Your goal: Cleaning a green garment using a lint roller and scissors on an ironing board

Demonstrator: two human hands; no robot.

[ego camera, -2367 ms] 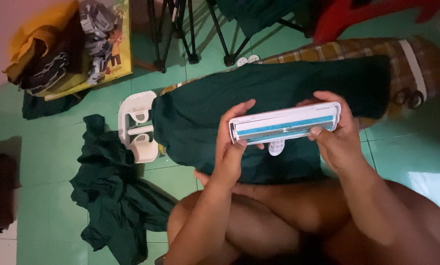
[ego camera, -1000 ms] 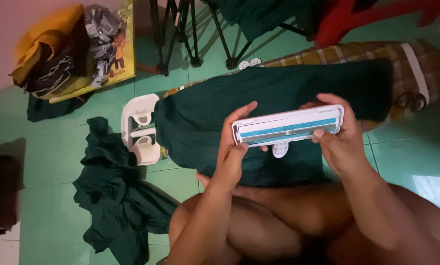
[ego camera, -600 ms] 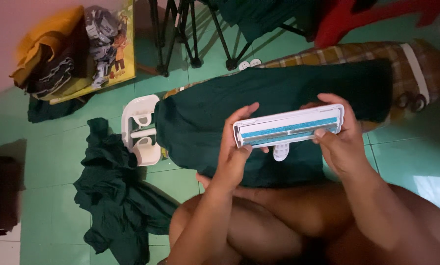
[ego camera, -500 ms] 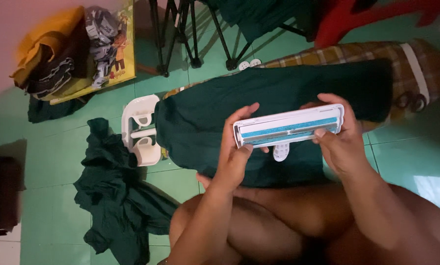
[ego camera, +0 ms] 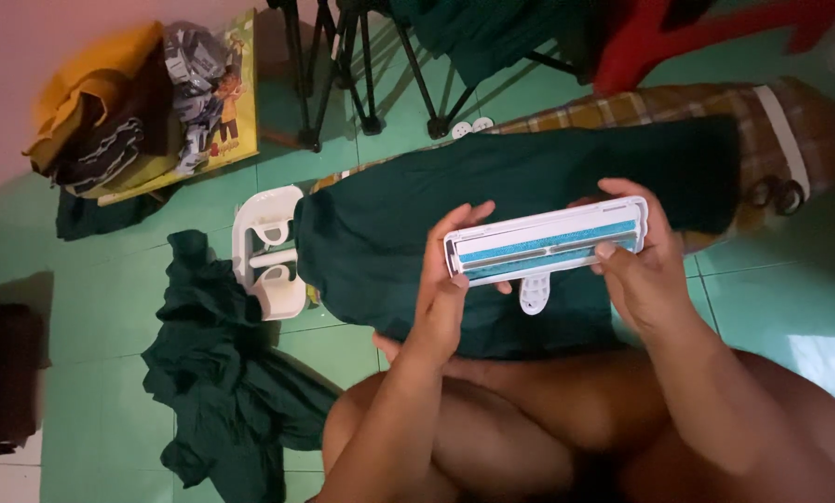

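Both my hands hold a white lint roller brush (ego camera: 548,244) with blue strips, lifted above a dark green garment (ego camera: 492,214) spread flat on the floor. My left hand (ego camera: 445,289) grips its left end, thumb on the front face. My right hand (ego camera: 645,265) grips its right end with fingers wrapped over the top. A short white handle hangs from the brush's underside. My bare crossed legs (ego camera: 529,428) sit below the garment.
A crumpled dark green cloth (ego camera: 222,373) lies at the left beside a white plastic stand (ego camera: 268,251). Folded clothes and a colourful book (ego camera: 147,112) lie at the back left. Black folding chair legs (ego camera: 343,74), a red plastic chair (ego camera: 706,37) and a plaid cloth (ego camera: 780,121) are behind.
The brush has shifted slightly right and a little upward in my hands; the view has drifted a touch. My grip is the same.
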